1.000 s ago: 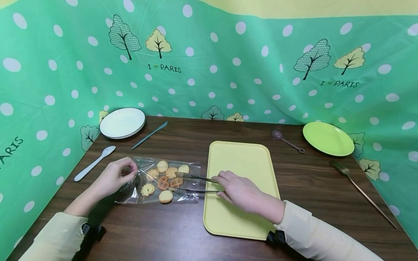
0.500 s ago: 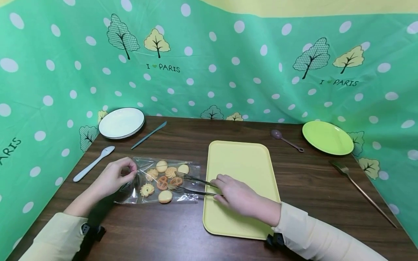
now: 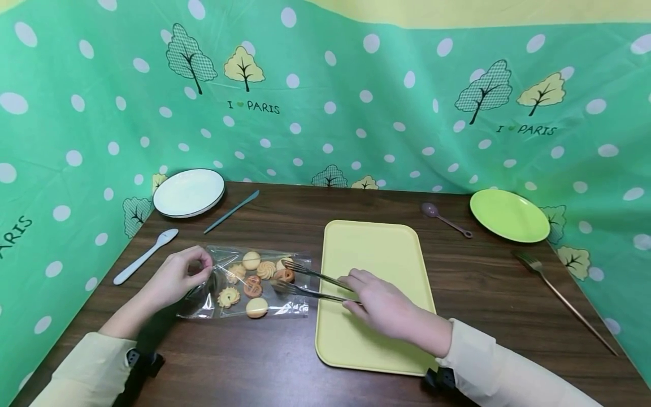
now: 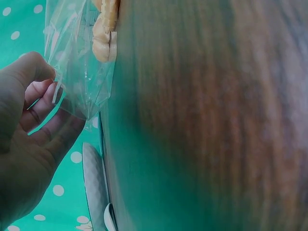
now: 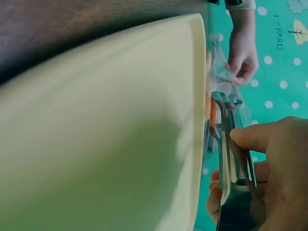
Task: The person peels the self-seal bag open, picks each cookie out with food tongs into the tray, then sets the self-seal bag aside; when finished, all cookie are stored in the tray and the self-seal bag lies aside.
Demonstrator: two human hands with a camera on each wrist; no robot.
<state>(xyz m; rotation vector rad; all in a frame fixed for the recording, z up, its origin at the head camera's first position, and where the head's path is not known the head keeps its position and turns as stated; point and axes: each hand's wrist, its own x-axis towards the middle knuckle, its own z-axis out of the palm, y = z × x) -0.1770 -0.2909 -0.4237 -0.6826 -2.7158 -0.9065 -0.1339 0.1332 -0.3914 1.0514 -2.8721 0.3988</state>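
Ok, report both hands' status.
Left hand pinching clear plastic bag. Right hand holding metal tongs, tips at rounded brown cookie, grip unclear. Bag film might snag.

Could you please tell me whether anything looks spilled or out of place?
Nothing stands out: the cookies lie together in the clear bag, the yellow tray lies flat, and the white dish and green plate look whole.

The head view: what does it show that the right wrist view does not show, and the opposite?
Only head: white dish, green plate, blue knife, pale spoon, purple spoon, fork.

Only right wrist: the broad rear part of the tongs, gripped by the right hand.

Both: right hand, left hand, the tongs' front arms, yellow tray, bag, cookies, table and green cloth.
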